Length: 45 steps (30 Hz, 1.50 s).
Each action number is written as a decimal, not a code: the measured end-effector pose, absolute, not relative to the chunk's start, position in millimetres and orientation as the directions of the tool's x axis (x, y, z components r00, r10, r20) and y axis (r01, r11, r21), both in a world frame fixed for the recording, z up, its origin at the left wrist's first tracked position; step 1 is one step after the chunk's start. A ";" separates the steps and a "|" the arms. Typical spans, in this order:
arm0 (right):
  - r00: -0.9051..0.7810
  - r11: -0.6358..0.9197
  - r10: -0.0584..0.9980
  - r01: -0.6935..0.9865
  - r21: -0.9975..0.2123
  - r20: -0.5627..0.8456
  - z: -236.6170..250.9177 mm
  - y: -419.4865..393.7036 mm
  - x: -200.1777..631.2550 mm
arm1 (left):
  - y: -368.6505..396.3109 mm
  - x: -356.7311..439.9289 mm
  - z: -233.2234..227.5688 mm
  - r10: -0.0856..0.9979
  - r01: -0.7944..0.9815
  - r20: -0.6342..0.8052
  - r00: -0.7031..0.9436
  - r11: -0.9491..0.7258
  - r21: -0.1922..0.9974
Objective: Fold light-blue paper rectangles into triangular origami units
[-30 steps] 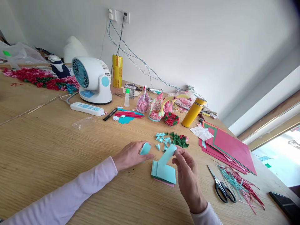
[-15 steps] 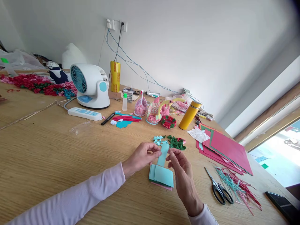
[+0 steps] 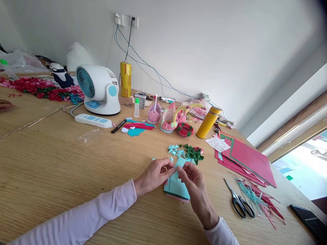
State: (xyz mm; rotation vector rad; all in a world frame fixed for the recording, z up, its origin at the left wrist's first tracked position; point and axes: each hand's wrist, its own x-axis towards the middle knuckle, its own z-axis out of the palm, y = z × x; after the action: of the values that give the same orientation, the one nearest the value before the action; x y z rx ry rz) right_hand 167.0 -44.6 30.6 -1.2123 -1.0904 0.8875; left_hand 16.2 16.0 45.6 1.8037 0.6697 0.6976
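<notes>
A light blue paper strip [image 3: 181,162] is pinched at its edges between the fingers of both my hands. My left hand [image 3: 154,175] is closed on its left side, and my right hand [image 3: 194,182] grips the right side with thumb and fingers. Just below lies a stack of cut paper pieces [image 3: 178,189], light blue on top with green and pink underneath, partly covered by my hands. Small folded light blue triangles [image 3: 173,148] and dark green triangles [image 3: 193,153] lie just beyond my fingertips. The strip's lower part is hard to make out against the stack.
To the right lie black-handled scissors [image 3: 240,204], paper shreds [image 3: 258,197], a phone [image 3: 309,221] and coloured sheets [image 3: 252,160]. Farther back stand a yellow flask [image 3: 208,122], folded-paper swans [image 3: 168,119] and a fan [image 3: 98,88]. Another person's hand [image 3: 5,104] shows at the left edge.
My hands have drawn closer together on the strip, and my right thumb now lies over its face. Less of the strip shows below my fingers. The view has shifted slightly.
</notes>
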 end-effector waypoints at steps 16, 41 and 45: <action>0.349 0.177 0.927 -0.093 -0.980 0.135 34.7 -45.7 165.9 | 4.3 20.9 38.9 0.674 0.023 0.088 0.734 -0.155 0.988; 0.226 0.163 0.958 0.080 -0.983 0.177 36.5 -46.3 170.3 | 4.9 15.1 40.2 0.790 -0.084 0.203 0.579 -0.189 0.978; 0.215 0.162 0.961 0.070 -0.984 0.174 35.3 -48.1 168.3 | 6.5 14.7 39.9 0.776 -0.063 0.184 0.603 -0.183 0.981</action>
State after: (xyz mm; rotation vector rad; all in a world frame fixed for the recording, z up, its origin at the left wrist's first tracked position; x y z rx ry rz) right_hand 168.3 -48.1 35.3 -1.2177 -1.1565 0.8977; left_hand 14.7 6.5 39.9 1.5864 0.6126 0.8408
